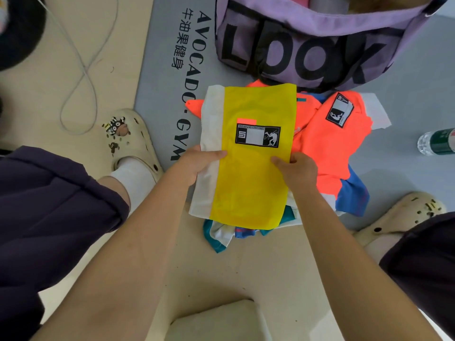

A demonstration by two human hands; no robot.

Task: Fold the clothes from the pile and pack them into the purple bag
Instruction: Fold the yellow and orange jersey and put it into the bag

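A folded yellow and white garment (253, 178) with a black label is held flat above the clothes pile. My left hand (197, 161) grips its left white edge, thumb on top. My right hand (299, 169) pinches its right edge, thumb on top as well. Under and to the right lies the pile: an orange garment (330, 141) with a black patch, plus blue (352, 198) and teal (216, 239) pieces. The purple bag (307, 45) with black letters stands open just beyond the pile, with pink and grey items showing inside.
A grey gym mat (162, 70) with black lettering lies under the bag and pile. A plastic water bottle (437, 141) lies at the right. My feet in cream clogs (133, 141) flank the pile. A grey cable (81, 70) loops on the beige floor at left.
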